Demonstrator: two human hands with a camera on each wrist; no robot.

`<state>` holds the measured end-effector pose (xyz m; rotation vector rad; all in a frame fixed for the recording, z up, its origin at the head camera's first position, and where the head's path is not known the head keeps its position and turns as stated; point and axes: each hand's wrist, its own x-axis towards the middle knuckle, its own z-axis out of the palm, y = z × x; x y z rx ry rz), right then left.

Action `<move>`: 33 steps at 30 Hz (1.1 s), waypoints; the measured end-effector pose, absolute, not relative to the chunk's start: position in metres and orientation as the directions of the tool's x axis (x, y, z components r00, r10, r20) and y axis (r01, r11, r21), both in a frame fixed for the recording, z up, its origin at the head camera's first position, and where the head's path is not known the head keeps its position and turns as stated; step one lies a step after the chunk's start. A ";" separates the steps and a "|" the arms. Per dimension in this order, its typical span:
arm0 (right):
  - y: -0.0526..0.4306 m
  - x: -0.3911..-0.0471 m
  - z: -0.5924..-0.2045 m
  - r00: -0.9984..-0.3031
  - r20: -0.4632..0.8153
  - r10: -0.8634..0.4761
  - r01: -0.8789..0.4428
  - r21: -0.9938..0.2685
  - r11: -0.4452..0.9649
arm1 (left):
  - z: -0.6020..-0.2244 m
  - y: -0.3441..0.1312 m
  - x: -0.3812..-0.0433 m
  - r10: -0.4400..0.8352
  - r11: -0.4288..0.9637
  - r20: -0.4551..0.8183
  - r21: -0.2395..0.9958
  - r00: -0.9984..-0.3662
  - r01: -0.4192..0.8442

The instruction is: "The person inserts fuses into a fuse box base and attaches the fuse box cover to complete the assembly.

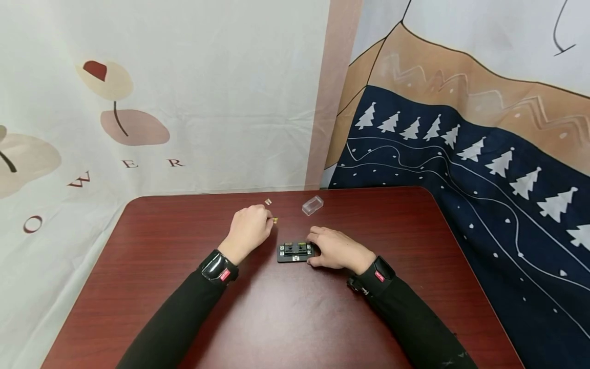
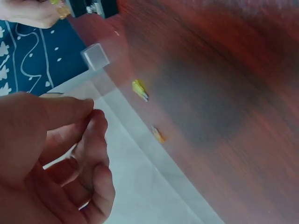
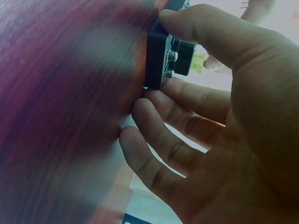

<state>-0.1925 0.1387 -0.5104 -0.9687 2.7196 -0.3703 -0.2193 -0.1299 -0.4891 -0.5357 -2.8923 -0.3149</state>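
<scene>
My right hand (image 1: 338, 249) grips the right end of a small black block (image 1: 288, 252) between thumb and fingers. The block lies flat on the table, with metal screws and a raised middle bearing yellow bits. Close to a small yellow piece (image 2: 139, 90) with a metal end is my left hand (image 1: 249, 231). Its fingers are curled, and thumb and index tips meet in the left wrist view with nothing visible between them. A second, orange-yellow piece (image 2: 159, 134) lies farther back, near the table's rear edge.
A clear plastic box (image 1: 313, 205) stands near the back edge of the reddish-brown table (image 1: 295, 312). Behind it hang a pale printed cloth (image 1: 230, 102) and a dark blue one with white trees (image 1: 415, 148).
</scene>
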 end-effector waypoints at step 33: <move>0.139 -0.193 -0.511 -0.756 -0.128 -0.642 -0.583 -0.315 0.749 | -0.513 -0.110 -0.233 0.380 0.925 0.233 -0.070 -0.895 0.375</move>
